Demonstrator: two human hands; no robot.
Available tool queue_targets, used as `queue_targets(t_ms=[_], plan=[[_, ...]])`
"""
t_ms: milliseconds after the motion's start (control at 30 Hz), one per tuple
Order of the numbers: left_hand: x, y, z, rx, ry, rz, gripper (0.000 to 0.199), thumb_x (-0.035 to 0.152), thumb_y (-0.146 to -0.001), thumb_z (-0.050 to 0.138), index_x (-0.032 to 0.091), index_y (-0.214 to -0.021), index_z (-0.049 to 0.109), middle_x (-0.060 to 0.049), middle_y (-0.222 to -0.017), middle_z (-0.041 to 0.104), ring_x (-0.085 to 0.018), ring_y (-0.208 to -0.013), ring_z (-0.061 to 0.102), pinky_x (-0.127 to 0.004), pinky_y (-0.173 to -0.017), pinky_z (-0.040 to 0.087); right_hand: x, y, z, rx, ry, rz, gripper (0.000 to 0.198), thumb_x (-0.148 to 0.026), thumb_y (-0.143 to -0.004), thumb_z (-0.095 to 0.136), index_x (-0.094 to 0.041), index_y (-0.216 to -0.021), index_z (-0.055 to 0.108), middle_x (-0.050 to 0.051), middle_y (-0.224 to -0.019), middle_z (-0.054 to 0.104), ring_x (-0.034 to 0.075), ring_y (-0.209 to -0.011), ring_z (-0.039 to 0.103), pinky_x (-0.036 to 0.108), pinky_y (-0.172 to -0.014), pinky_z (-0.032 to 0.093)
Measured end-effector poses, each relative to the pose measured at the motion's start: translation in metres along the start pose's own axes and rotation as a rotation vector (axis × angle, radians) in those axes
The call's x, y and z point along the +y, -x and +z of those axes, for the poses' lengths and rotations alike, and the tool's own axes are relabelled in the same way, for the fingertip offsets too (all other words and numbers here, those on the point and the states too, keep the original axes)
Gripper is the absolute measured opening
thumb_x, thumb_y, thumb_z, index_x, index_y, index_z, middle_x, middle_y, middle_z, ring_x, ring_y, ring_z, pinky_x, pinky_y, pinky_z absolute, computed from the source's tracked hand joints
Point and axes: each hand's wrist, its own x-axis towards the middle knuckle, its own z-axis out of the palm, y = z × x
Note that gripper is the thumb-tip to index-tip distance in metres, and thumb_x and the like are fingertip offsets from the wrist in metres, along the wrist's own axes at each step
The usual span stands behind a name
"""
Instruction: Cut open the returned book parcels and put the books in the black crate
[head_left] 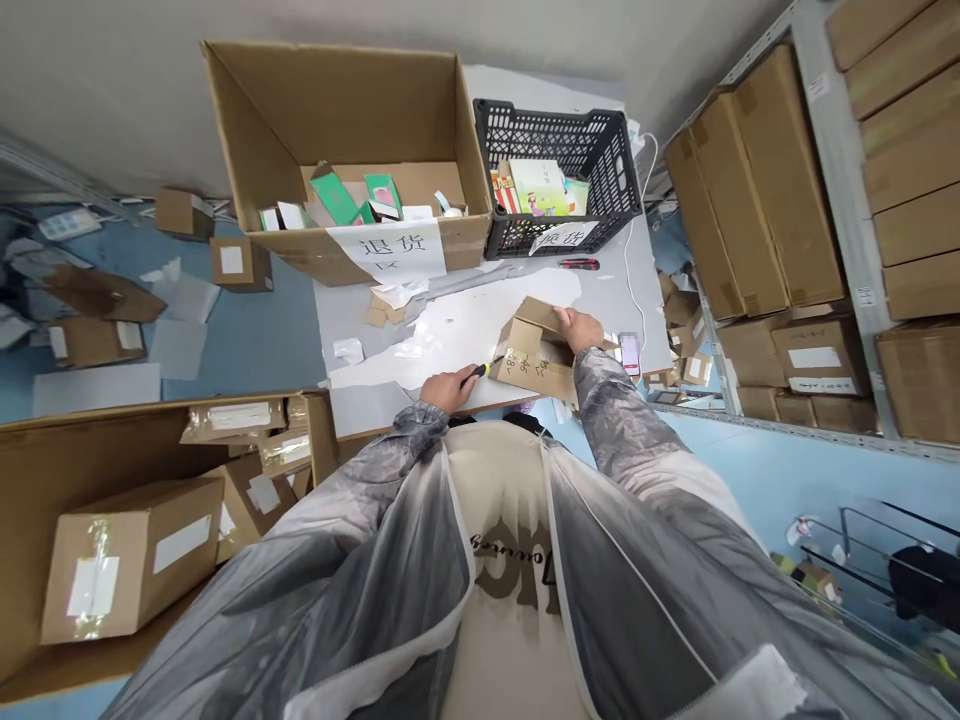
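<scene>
In my closed left hand [448, 390] is a slim tool with a black-and-yellow handle [475, 373]. Its thin tip reaches the left side of a small cardboard box [536, 372]; whether it is a knife or a screwdriver I cannot tell. The box lies tilted near the table's front edge, flaps up, with black handwriting on the side facing me. My right hand [581, 330] grips the box by its upper right part, thumb pointing left along the cardboard. What lies inside the box is hidden.
Behind stand a large carton [300, 250] with small boxes and a black plastic crate [559, 180] of books. A red-and-black tool [579, 264] and a phone [629, 354] lie on the table [457, 320]. A big carton [319, 440] of parcels stands left, shelves [862, 290] right.
</scene>
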Motion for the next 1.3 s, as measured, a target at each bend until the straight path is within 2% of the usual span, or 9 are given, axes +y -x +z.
queue_targets(t_ms=[133, 233, 433, 533, 767, 967, 1100, 1200, 1300], plan=[[0.005, -0.001, -0.001, 0.024, 0.047, -0.011, 0.062, 0.056, -0.128, 0.048, 0.037, -0.181, 0.075, -0.020, -0.136, 0.093, -0.042, -0.127, 0.088, -0.043, -0.102, 0.061, -0.019, 0.032, -0.008, 0.110, 0.043, -0.109, 0.058, -0.035, -0.127, 0.039, -0.018, -0.156, 0.087, 0.030, -0.141, 0.083, 0.052, -0.143, 0.068, 0.077, -0.127, 0.048], [0.010, -0.001, -0.001, 0.022, 0.080, -0.022, 0.061, 0.055, -0.128, 0.049, 0.038, -0.180, 0.075, -0.017, -0.138, 0.093, -0.040, -0.126, 0.088, -0.042, -0.103, 0.062, -0.042, 0.075, 0.001, -0.102, 0.076, -0.255, 0.062, -0.021, -0.121, 0.035, -0.017, -0.154, 0.088, 0.030, -0.140, 0.082, 0.051, -0.136, 0.068, 0.076, -0.123, 0.052], [0.012, -0.005, 0.000, 0.045, 0.127, -0.041, 0.058, 0.054, -0.127, 0.052, 0.041, -0.176, 0.078, -0.015, -0.139, 0.093, -0.040, -0.128, 0.087, -0.042, -0.102, 0.062, -0.068, 0.149, 0.037, -0.143, 0.132, -0.260, 0.078, -0.056, -0.128, 0.038, -0.019, -0.194, 0.056, 0.031, -0.178, 0.068, 0.056, -0.160, 0.062, 0.076, -0.121, 0.058], [0.008, -0.006, -0.002, 0.044, 0.126, -0.036, 0.057, 0.055, -0.127, 0.051, 0.042, -0.175, 0.080, -0.014, -0.142, 0.093, -0.040, -0.129, 0.087, -0.041, -0.102, 0.062, -0.071, 0.159, 0.047, -0.111, 0.137, -0.184, 0.091, -0.077, -0.121, 0.057, -0.023, -0.195, 0.055, 0.032, -0.187, 0.061, 0.059, -0.166, 0.059, 0.079, -0.122, 0.058], [0.001, -0.014, 0.000, 0.058, 0.192, -0.057, 0.057, 0.056, -0.126, 0.054, 0.042, -0.172, 0.083, -0.013, -0.142, 0.093, -0.041, -0.131, 0.087, -0.042, -0.101, 0.064, -0.055, 0.141, 0.036, -0.235, 0.140, -0.244, 0.091, -0.045, -0.110, 0.087, -0.016, -0.191, 0.058, 0.031, -0.188, 0.059, 0.055, -0.174, 0.053, 0.073, -0.134, 0.055], [-0.033, -0.030, 0.019, 0.056, 0.366, -0.043, 0.058, 0.058, -0.126, 0.050, 0.034, -0.166, 0.086, -0.009, -0.142, 0.094, -0.034, -0.129, 0.087, -0.035, -0.102, 0.065, -0.022, 0.152, 0.031, -0.233, 0.007, -0.329, 0.060, -0.053, -0.125, 0.064, -0.018, -0.172, 0.080, 0.025, -0.173, 0.073, 0.048, -0.163, 0.063, 0.065, -0.141, 0.053], [-0.060, -0.044, 0.047, -0.057, 0.409, -0.118, 0.063, 0.052, -0.131, 0.036, 0.027, -0.174, 0.073, -0.010, -0.123, 0.094, -0.031, -0.109, 0.086, -0.036, -0.099, 0.065, 0.012, 0.171, 0.036, 0.000, -0.057, -0.006, 0.067, -0.055, -0.125, 0.053, -0.019, -0.176, 0.076, 0.028, -0.174, 0.069, 0.051, -0.167, 0.059, 0.078, -0.143, 0.046], [-0.067, -0.058, 0.072, -0.076, 0.298, -0.105, 0.061, 0.034, -0.127, 0.044, 0.021, -0.184, 0.061, -0.019, -0.143, 0.087, -0.036, -0.128, 0.081, -0.043, -0.109, 0.064, 0.036, 0.175, 0.046, 0.167, -0.192, 0.364, 0.095, -0.064, -0.118, 0.060, -0.005, -0.192, 0.049, 0.036, -0.195, 0.045, 0.054, -0.184, 0.040, 0.078, -0.151, 0.034], [-0.065, -0.070, 0.095, -0.077, 0.210, -0.102, 0.072, 0.023, -0.120, 0.055, 0.018, -0.191, 0.053, -0.026, -0.157, 0.074, -0.040, -0.141, 0.071, -0.046, -0.116, 0.060, 0.055, 0.169, 0.055, 0.117, -0.419, 0.651, 0.116, -0.074, -0.109, 0.068, 0.002, -0.191, 0.038, 0.040, -0.197, 0.038, 0.051, -0.188, 0.037, 0.067, -0.154, 0.033]])
